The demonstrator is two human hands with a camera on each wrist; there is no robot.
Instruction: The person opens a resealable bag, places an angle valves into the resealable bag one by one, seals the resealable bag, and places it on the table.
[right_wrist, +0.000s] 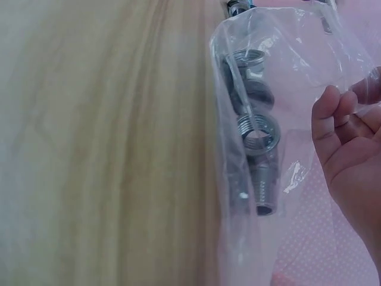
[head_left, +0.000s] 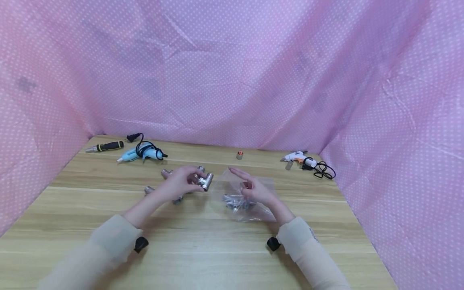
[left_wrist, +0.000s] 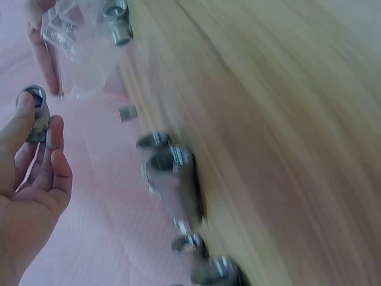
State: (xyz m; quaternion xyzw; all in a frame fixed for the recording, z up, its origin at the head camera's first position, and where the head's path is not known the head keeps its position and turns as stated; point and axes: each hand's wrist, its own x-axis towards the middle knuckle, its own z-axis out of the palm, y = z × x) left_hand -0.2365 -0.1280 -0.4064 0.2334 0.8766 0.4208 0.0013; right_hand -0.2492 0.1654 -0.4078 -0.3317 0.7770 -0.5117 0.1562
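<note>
My left hand (head_left: 179, 181) pinches a shiny metal tee pipe fitting (head_left: 206, 182) between thumb and fingers, above the table and just left of the bag. The same fitting (left_wrist: 39, 113) shows in the left wrist view with an open end up. My right hand (head_left: 256, 191) holds the clear plastic bag (head_left: 219, 186) near its mouth, some fingers curled and one stretched along the edge. Several metal fittings (right_wrist: 259, 137) lie inside the bag, threaded ends showing through the film. Under and around my left hand, more loose fittings (head_left: 148, 190) lie on the table.
At the back left are a black and yellow screwdriver (head_left: 110, 146) and a light blue glue gun (head_left: 145, 152) with its cord. A small metal cylinder (head_left: 240, 155) stands at the back. A white glue gun (head_left: 298, 157) lies back right, beside another small metal piece (head_left: 289, 165). Pink dotted cloth (head_left: 232, 80) surrounds the table.
</note>
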